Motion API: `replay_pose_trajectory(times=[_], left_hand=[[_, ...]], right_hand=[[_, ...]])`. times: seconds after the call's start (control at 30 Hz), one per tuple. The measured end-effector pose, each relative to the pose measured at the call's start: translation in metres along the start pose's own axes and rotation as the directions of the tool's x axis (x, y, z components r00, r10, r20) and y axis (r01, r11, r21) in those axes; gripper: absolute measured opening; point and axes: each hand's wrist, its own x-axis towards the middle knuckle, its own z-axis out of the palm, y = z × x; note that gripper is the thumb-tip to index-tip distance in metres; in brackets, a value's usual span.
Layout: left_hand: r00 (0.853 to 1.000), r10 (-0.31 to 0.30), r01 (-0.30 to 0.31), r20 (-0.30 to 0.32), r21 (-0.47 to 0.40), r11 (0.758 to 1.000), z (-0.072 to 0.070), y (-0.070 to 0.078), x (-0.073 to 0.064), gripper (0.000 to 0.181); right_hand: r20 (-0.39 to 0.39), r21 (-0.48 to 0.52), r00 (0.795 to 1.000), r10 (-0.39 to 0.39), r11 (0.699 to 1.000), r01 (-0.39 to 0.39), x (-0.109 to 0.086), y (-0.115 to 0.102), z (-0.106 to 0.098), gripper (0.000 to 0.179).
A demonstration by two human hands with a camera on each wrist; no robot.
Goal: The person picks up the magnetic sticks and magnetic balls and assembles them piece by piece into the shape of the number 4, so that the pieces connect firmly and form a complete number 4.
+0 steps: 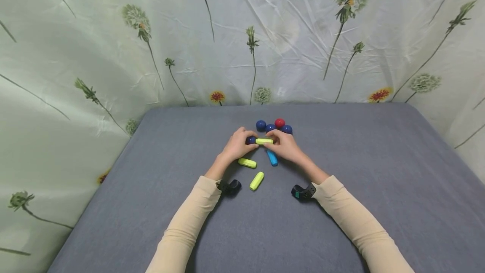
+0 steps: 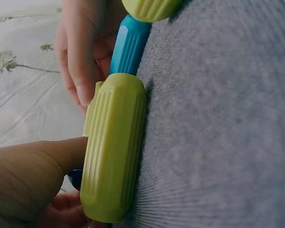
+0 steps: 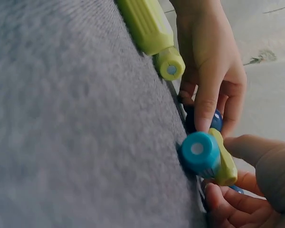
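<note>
My left hand (image 1: pixel 237 143) pinches a dark blue ball (image 1: pixel 251 140) between thumb and fingers. With the right hand (image 1: pixel 286 146) I hold a yellow-green ridged toy rod (image 1: pixel 264 141) level, its left end right at the ball. In the right wrist view this held rod (image 3: pixel 228 164) is partly covered by a blue rod (image 3: pixel 199 154), seen end-on with a grey disc in its tip. Below my hands in the head view lie that blue rod (image 1: pixel 272 158) and a yellow-green rod (image 1: pixel 247 163). The latter rod (image 2: pixel 115 147) hides part of the left fingers in the left wrist view.
Just beyond my hands sit a red ball (image 1: pixel 279 123) and several dark blue balls (image 1: pixel 261 125). Another yellow-green rod (image 1: pixel 257 181) lies nearer me on the grey cloth-covered table (image 1: pixel 363 180). A flower-patterned curtain (image 1: pixel 295 54) hangs along the table's far edge.
</note>
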Motion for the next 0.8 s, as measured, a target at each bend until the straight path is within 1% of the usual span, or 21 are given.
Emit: replay_pose_trajectory(times=[0.07,0.2,0.3,0.4,0.47,0.53,0.67,0.73,0.8], left_hand=[[1.000,-0.009,0.009,-0.010,-0.003,1.000,-0.001,0.000,0.000,0.029],[0.999,-0.046,0.046,-0.018,-0.030,0.999,-0.002,-0.001,0.001,0.030],[0.997,-0.073,0.072,-0.014,-0.047,0.996,-0.002,-0.001,0.000,0.030],[0.996,-0.084,0.083,-0.014,-0.061,0.995,-0.002,-0.001,0.000,0.031],[0.996,-0.085,0.084,-0.019,-0.060,0.995,-0.003,-0.002,-0.001,0.030],[0.996,-0.083,0.081,-0.022,-0.063,0.995,-0.003,-0.002,-0.001,0.030],[0.997,-0.080,0.079,-0.022,-0.065,0.995,-0.001,-0.004,-0.003,0.031],[0.996,-0.085,0.083,-0.020,-0.073,0.994,-0.001,-0.004,-0.004,0.031],[0.996,-0.091,0.089,-0.019,-0.081,0.993,0.000,-0.003,-0.005,0.032]], right_hand=[[0.010,0.016,1.000,-0.001,1.000,0.001,0.000,0.002,-0.003,0.035],[0.045,0.040,0.999,-0.020,0.999,0.019,0.002,0.005,-0.008,0.037],[0.097,0.068,0.995,-0.022,0.998,0.015,0.002,0.006,-0.015,0.039],[0.157,0.076,0.987,-0.012,0.997,0.000,0.001,0.006,-0.024,0.042],[0.168,0.065,0.986,0.000,0.998,-0.011,0.001,0.007,-0.030,0.042],[0.140,0.052,0.990,0.005,0.999,-0.012,0.000,0.007,-0.035,0.040],[0.006,0.038,1.000,0.016,0.999,-0.016,-0.002,0.010,-0.040,0.027],[-0.072,0.035,0.997,0.024,0.999,-0.021,-0.002,0.012,-0.041,0.020],[-0.143,0.032,0.989,0.023,0.999,-0.019,-0.002,0.014,-0.042,0.016]])
